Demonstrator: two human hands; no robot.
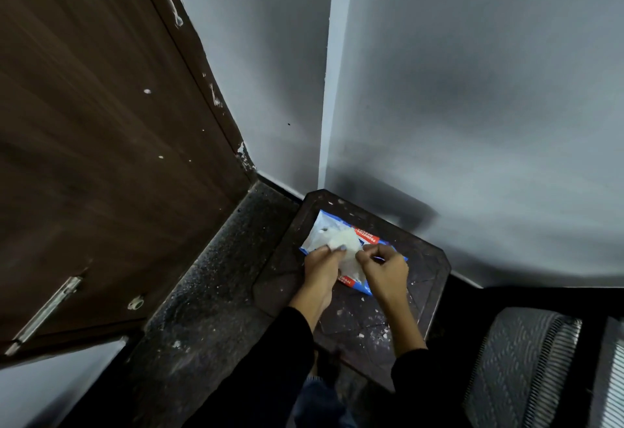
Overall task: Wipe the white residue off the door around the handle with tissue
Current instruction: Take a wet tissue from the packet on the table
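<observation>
A blue, white and red tissue pack [366,241] lies on a small dark stool [429,265] in the wall corner. A white tissue [344,242] sticks up out of the pack. My left hand [320,267] pinches the tissue from the left and my right hand [386,270] pinches it from the right, both over the pack. The dark brown door [101,143] fills the left side, with small white specks on it. A metal bolt [50,309] and a small round fitting [136,302] show near its lower edge; no handle is in view.
Grey walls [472,89] meet in a corner behind the stool. The speckled dark floor [202,309] runs between door and stool. A patterned grey cushion seat [526,370] stands at the lower right, close to the stool.
</observation>
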